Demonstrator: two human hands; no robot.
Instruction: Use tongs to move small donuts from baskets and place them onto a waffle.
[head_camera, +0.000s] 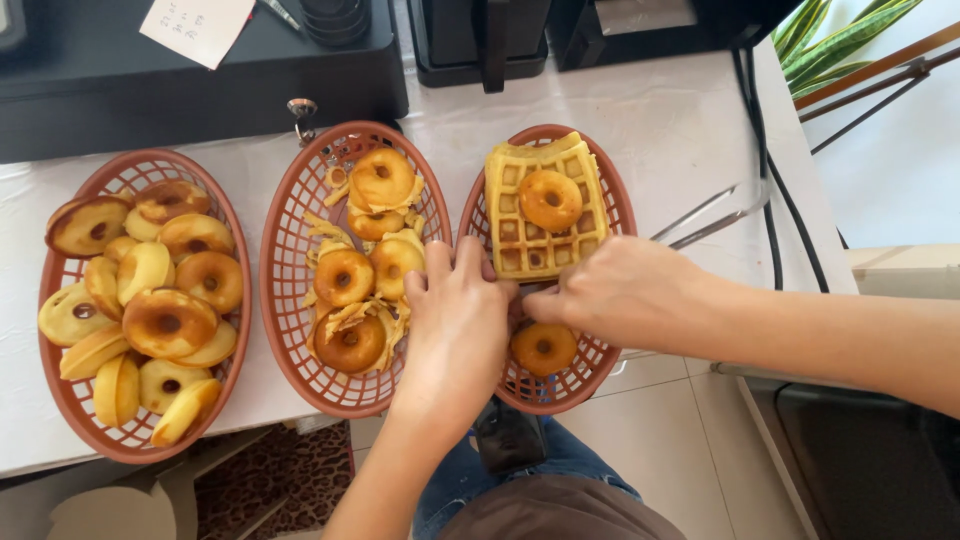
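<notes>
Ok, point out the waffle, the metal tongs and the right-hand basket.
waffle (520, 235): head view, on its lower left grid squares.
metal tongs (712, 215): head view, mid-length of the arms.
right-hand basket (585, 385): head view, on its near rim.

Small snack shop counter: three oval plastic baskets (283, 300) of ring cakes (168, 322) and a waffle (545, 205), metal tongs (712, 218), black till (200, 80) with key and paper note (197, 28)

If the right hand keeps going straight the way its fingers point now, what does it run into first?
The right hand points leftward across the right basket. It would first meet the left hand, whose fingers already sit almost against it beside the waffle. How high each hand sits is unclear.
</notes>
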